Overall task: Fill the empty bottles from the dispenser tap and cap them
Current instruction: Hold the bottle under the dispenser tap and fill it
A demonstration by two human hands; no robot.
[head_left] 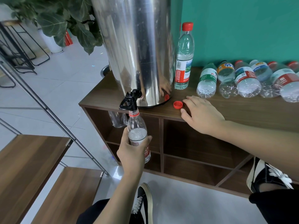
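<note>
My left hand (131, 152) grips a clear bottle (137, 131) with a red label, its open mouth right under the black tap (129, 101) of the steel dispenser (137, 50). Water stands at about the bottle's shoulder. My right hand (200, 113) lies flat on the wooden cabinet top (242, 110), fingers straight, next to a loose red cap (178, 104). A filled bottle with a red cap (184, 57) stands upright right of the dispenser. Several empty bottles (246, 80) lie on their sides at the back right.
The cabinet has open shelves (194, 143) below; another clear bottle (117, 118) sits in the left one. A teal wall is behind. Wooden steps (32, 167) with a metal rail and a potted plant (64, 26) are to the left. My shoes (142, 204) are on the floor.
</note>
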